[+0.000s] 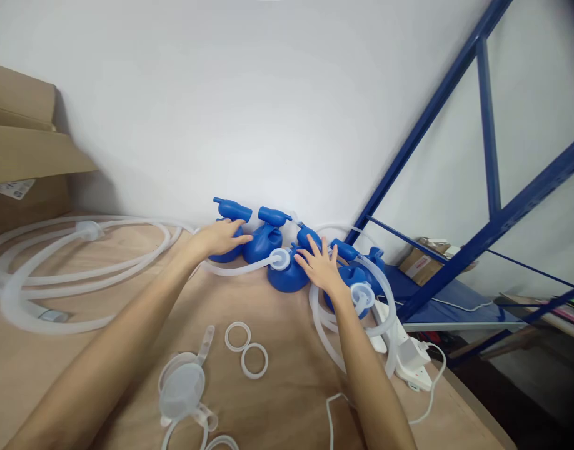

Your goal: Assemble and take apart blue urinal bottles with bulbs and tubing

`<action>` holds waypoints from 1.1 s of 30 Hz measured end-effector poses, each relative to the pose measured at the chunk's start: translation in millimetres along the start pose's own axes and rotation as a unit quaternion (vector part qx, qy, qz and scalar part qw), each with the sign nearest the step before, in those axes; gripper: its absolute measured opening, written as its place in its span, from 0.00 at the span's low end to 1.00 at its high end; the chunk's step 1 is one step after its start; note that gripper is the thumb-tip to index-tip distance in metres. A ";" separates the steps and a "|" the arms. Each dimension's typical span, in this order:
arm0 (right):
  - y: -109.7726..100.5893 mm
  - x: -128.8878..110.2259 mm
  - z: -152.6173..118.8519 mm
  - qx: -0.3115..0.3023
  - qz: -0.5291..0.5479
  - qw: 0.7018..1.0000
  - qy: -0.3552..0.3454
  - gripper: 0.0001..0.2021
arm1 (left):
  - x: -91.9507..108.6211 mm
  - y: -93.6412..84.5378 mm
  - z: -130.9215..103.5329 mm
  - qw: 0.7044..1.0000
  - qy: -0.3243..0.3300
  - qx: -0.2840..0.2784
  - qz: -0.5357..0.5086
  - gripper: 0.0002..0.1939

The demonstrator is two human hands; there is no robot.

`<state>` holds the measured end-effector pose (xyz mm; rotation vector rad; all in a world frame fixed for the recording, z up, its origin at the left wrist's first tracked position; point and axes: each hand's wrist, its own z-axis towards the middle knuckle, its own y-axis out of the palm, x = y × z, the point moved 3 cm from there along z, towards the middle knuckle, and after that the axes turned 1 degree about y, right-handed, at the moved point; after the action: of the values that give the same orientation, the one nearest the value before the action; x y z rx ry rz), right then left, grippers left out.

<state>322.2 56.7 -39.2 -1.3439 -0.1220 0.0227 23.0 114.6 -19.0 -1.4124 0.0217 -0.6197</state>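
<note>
Left hand (220,238) lay over the leftmost blue pump (227,232) at the far edge of the surface (287,375), fingers curled loosely on its body; firm grip or not, can't tell. That pump's spout ran roughly level, long axis along the far edge, tip pointing left. Second blue pump (264,235) stood just beside it, spout likewise sideways. Right hand (322,265) was spread flat, fingers splayed, resting on the third blue pump (289,269) and its neighbours near the far right corner, grasping nothing. Clear tube (235,269) ran from a white cap (279,259) between the hands. Two white rings (246,350) lay touching mid-surface. Coiled tubing (80,262) sat at the left edge.
</note>
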 end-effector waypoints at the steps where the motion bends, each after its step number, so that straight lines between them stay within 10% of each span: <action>1: 1.0 -2.4 0.4 0.003 0.002 1.000 -0.001 0.27 | -11.7 -1.1 -0.8 0.999 -0.031 0.020 0.012 0.39; 11: -28.7 -57.8 -24.6 -0.066 0.067 0.993 -0.078 0.38 | -33.9 4.4 -4.7 0.984 -0.078 0.163 0.004 0.27; 16: -52.8 -81.8 -53.5 -0.089 0.130 0.971 -0.181 0.44 | -22.9 -50.0 -16.7 0.967 -0.016 0.252 -0.040 0.30; 21: -83.7 -84.0 -60.4 0.034 0.234 0.950 -0.202 0.53 | 3.3 -123.9 -90.5 0.911 0.124 0.366 -0.140 0.29; 27: -109.6 -68.0 -65.3 0.179 0.338 0.905 -0.187 0.71 | 28.3 -154.0 -179.1 0.927 0.283 0.188 -0.158 0.26; 33: -109.4 -43.2 -77.1 -0.117 0.366 0.895 -0.227 0.78 | 35.5 -102.3 -168.1 0.955 0.268 -0.025 -0.124 0.31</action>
<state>281.2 -46.5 47.0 -1.5394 -0.0035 0.9919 -49.3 -56.0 56.3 -1.2678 0.2964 -1.2070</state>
